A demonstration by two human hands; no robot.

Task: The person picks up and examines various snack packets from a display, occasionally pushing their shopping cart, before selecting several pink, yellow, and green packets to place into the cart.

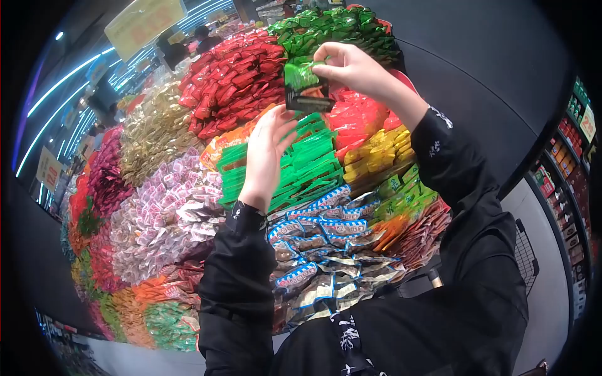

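Observation:
My right hand (pixel 352 67) pinches the top right corner of a small green and black snack packet (pixel 303 85), held up above the piled display. The packet hangs upright, its dark lower edge towards me. Near its lower left corner is my left hand (pixel 266 149), fingers loosely stretched and apart. Below that hand lie rows of bright green packets (pixel 307 164). Behind the raised packet rise a heap of red packets (pixel 235 78) and a darker green heap (pixel 329 31).
White and pink wrapped pieces (pixel 166 210) cover the left middle. Blue-striped packets (pixel 320 225) lie closest to my body, and yellow packets (pixel 379 153) sit to the right. A yellow price sign (pixel 144 25) hangs at upper left. Stocked shelves (pixel 564 156) stand far right, near a dark basket (pixel 525 257).

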